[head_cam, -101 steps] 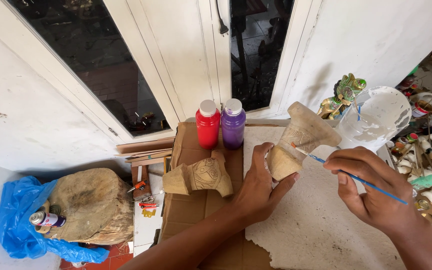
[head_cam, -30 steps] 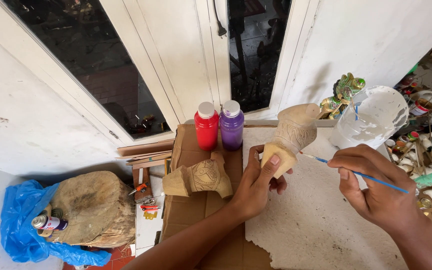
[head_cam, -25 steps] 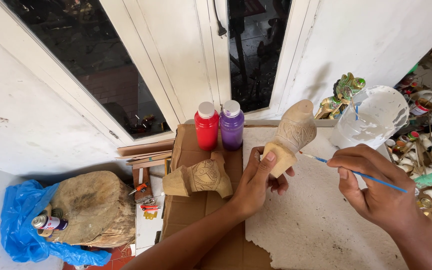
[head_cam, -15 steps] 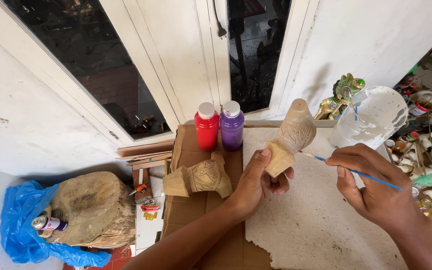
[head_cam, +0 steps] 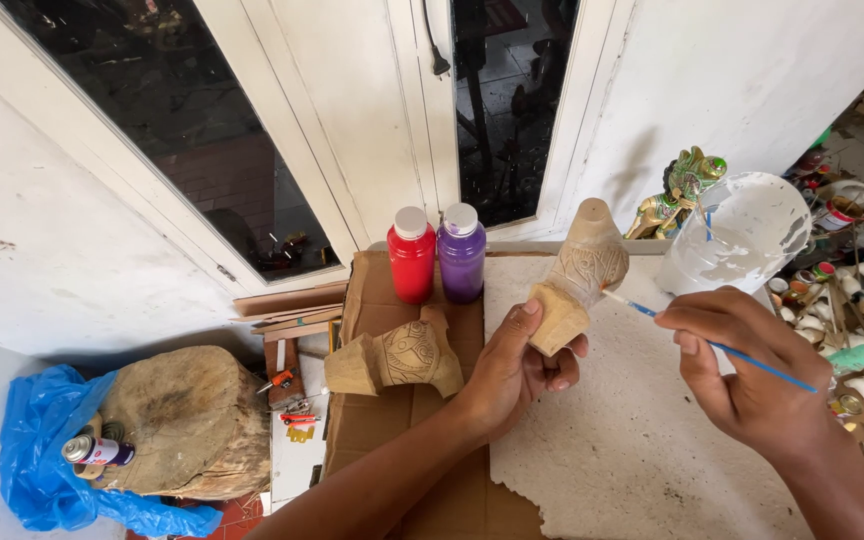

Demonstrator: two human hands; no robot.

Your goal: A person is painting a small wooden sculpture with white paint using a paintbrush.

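Wooden carving (head_cam: 580, 275) held up above the counter (head_cam: 632, 450), base gripped in the left hand (head_cam: 517, 365), fingers wrapped round the lower end, tapered end pointing up and away. Its surface reads as bare pale wood with incised pattern; no colour visible on it, so painting looks barely begun at most. Right hand (head_cam: 747, 375) pinches a thin blue-handled brush (head_cam: 712, 345), tip touching the carved band at the piece's right side. A second carving (head_cam: 397, 358), also unpainted, lies on cardboard (head_cam: 392, 440) just left of the left hand. Red bottle (head_cam: 412, 255) and purple bottle (head_cam: 462, 253) stand capped behind it, side by side. White-smeared plastic cup (head_cam: 742, 235) sits near the right hand; a painted green figure (head_cam: 682, 185) stands beyond it.
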